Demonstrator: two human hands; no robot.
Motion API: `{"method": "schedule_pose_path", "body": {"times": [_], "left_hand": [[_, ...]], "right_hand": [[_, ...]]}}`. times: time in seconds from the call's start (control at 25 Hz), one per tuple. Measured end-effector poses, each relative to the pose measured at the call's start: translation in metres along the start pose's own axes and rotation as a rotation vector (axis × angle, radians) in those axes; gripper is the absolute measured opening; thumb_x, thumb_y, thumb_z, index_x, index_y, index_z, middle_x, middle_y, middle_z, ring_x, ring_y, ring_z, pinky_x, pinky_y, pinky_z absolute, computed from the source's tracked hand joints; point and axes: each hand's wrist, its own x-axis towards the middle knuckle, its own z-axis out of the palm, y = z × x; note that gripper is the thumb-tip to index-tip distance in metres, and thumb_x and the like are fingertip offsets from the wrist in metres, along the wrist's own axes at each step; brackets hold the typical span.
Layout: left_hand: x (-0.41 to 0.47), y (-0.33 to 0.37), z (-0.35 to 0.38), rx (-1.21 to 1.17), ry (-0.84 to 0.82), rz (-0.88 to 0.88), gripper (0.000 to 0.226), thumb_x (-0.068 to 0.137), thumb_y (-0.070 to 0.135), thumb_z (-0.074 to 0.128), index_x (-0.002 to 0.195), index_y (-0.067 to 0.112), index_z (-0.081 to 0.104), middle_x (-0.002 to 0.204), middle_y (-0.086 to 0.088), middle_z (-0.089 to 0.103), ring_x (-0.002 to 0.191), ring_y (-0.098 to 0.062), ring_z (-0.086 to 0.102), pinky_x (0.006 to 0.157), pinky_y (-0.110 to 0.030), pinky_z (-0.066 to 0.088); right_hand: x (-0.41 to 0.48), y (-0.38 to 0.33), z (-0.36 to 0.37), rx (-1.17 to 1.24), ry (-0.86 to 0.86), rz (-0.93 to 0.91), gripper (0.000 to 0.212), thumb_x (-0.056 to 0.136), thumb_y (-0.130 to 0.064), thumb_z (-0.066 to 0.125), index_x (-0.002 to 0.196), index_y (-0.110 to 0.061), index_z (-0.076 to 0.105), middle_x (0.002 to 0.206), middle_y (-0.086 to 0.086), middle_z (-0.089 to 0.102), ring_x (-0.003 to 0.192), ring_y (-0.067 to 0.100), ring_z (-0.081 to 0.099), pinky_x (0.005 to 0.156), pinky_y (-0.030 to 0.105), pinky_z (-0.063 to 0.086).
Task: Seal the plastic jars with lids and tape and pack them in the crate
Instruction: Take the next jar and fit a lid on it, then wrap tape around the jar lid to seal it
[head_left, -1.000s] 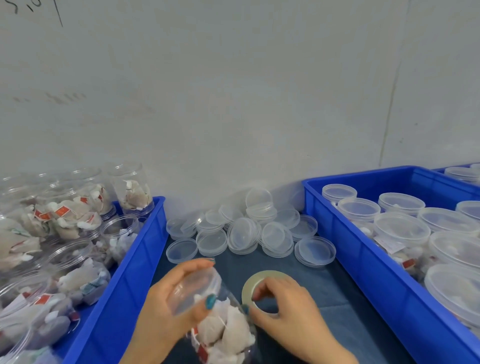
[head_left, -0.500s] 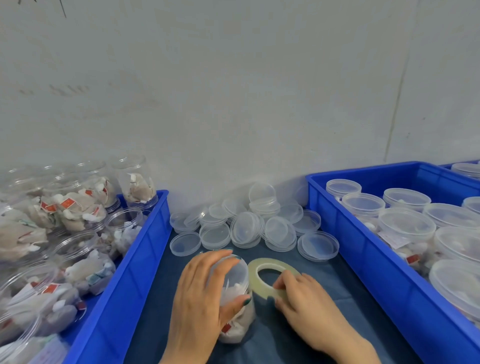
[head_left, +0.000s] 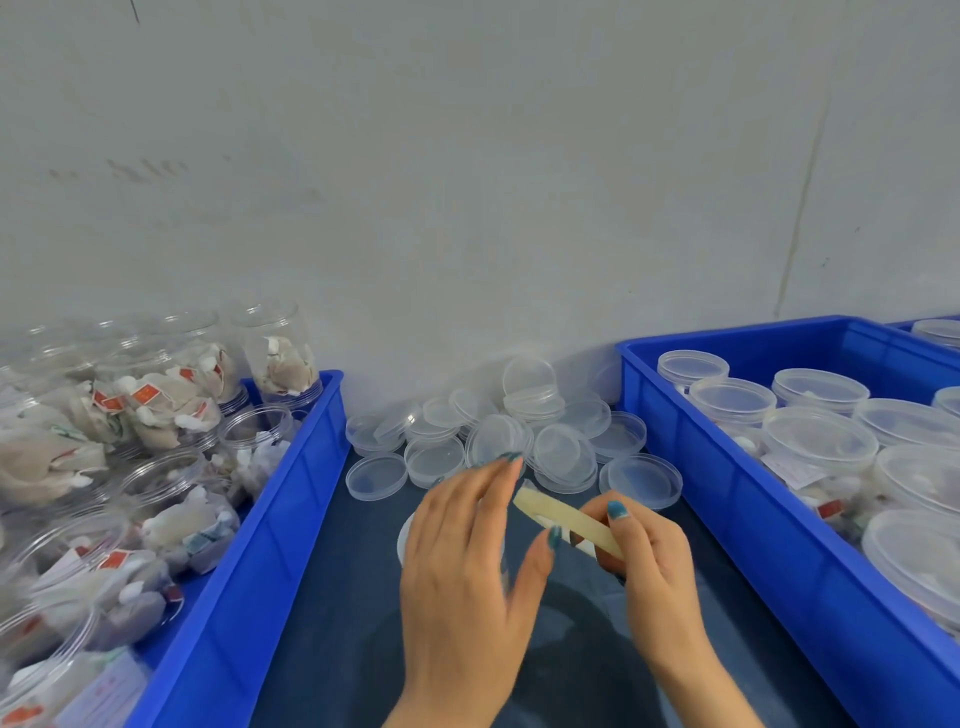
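**A:** Left of the pile of lids (head_left: 498, 441), the left crate (head_left: 291, 493) holds open jars. In front of the pile, our left hand (head_left: 462, 571) lies flat over the jar (head_left: 405, 540), fingers (head_left: 488, 493) straight and lightly spread. We cannot tell whether they press it.

**B:** Further right, our right hand (head_left: 654, 556) pinches the tape roll (head_left: 566, 522), tilted edge-on. The right crate (head_left: 727, 499) stands right of the pile.

**A:** The risk?

**B:** We judge the jar barely steadied: pulling tape could drag or tip it, or the strip could fold onto itself.
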Motion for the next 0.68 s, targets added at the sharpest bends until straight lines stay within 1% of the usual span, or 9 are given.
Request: {"method": "schedule_pose_path", "body": {"times": [0.08,0.16,0.24,0.32,0.4,0.48,0.52,0.6,0.68], "left_hand": [[0.005,0.010,0.001,0.010,-0.051,-0.120,0.058,0.097,0.055,0.035,0.142,0.022,0.048,0.136,0.011,0.055,0.128,-0.010,0.048,0.107,-0.034,0.041],[0.011,0.014,0.002,-0.014,-0.068,-0.210,0.057,0.095,0.059,0.028,0.134,0.028,0.057,0.125,0.018,0.060,0.120,-0.006,0.053,0.101,-0.038,0.047],[0.014,0.013,0.000,-0.036,-0.029,-0.221,0.044,0.094,0.058,0.033,0.114,0.038,0.067,0.102,0.035,0.057,0.106,0.006,0.051,0.090,-0.037,0.051],[0.015,0.011,-0.003,-0.089,0.027,-0.244,0.027,0.092,0.055,0.047,0.096,0.041,0.070,0.087,0.041,0.052,0.096,0.007,0.051,0.080,-0.030,0.050],[0.014,0.008,-0.005,-0.142,0.061,-0.260,0.018,0.086,0.053,0.058,0.089,0.040,0.071,0.087,0.034,0.058,0.093,0.003,0.054,0.078,-0.017,0.046],[0.015,0.004,-0.007,-0.158,0.086,-0.249,0.019,0.083,0.049,0.057,0.085,0.037,0.072,0.084,0.025,0.061,0.088,-0.001,0.056,0.075,-0.005,0.040],[0.016,0.003,-0.008,-0.163,0.087,-0.241,0.020,0.082,0.048,0.056,0.083,0.035,0.072,0.081,0.024,0.061,0.084,-0.002,0.056,0.073,-0.006,0.040],[0.017,0.001,-0.009,-0.141,0.071,-0.230,0.022,0.084,0.047,0.053,0.080,0.032,0.069,0.077,0.021,0.059,0.078,-0.004,0.055,0.066,-0.014,0.043],[0.016,0.001,-0.011,-0.055,0.062,-0.215,0.023,0.086,0.046,0.050,0.079,0.028,0.063,0.076,0.017,0.056,0.073,-0.004,0.052,0.058,-0.018,0.043]], "right_hand": [[-0.001,-0.001,0.000,0.015,-0.025,-0.053,0.045,0.089,-0.046,0.040,0.067,-0.018,0.067,0.056,0.017,0.048,0.051,0.012,0.039,0.050,0.024,0.030],[-0.003,-0.003,0.000,-0.009,-0.021,-0.098,0.044,0.091,-0.048,0.042,0.065,-0.022,0.065,0.055,0.015,0.048,0.049,0.011,0.038,0.048,0.027,0.029],[-0.004,-0.005,0.001,-0.075,-0.024,-0.135,0.043,0.090,-0.055,0.048,0.065,-0.023,0.063,0.051,0.005,0.046,0.048,0.006,0.035,0.047,0.028,0.026],[-0.006,-0.007,0.001,-0.132,-0.020,-0.160,0.039,0.086,-0.057,0.057,0.068,-0.023,0.062,0.048,0.000,0.046,0.046,0.003,0.035,0.046,0.025,0.026],[-0.007,-0.007,0.002,-0.172,-0.011,-0.188,0.035,0.082,-0.054,0.064,0.067,-0.023,0.061,0.048,-0.002,0.048,0.045,0.004,0.037,0.045,0.023,0.027],[-0.008,-0.008,0.003,-0.201,-0.003,-0.214,0.032,0.080,-0.052,0.066,0.065,-0.024,0.059,0.047,-0.006,0.046,0.044,0.005,0.036,0.045,0.022,0.027],[-0.008,-0.007,0.003,-0.205,0.000,-0.218,0.032,0.080,-0.051,0.066,0.065,-0.024,0.059,0.046,-0.006,0.046,0.044,0.006,0.036,0.046,0.022,0.027],[-0.009,-0.007,0.003,-0.215,0.000,-0.225,0.031,0.080,-0.051,0.067,0.064,-0.025,0.059,0.046,-0.004,0.046,0.044,0.007,0.036,0.046,0.023,0.027],[-0.008,-0.006,0.003,-0.267,-0.008,-0.246,0.031,0.080,-0.051,0.066,0.065,-0.025,0.060,0.048,-0.004,0.048,0.044,0.007,0.039,0.045,0.024,0.029]]}}
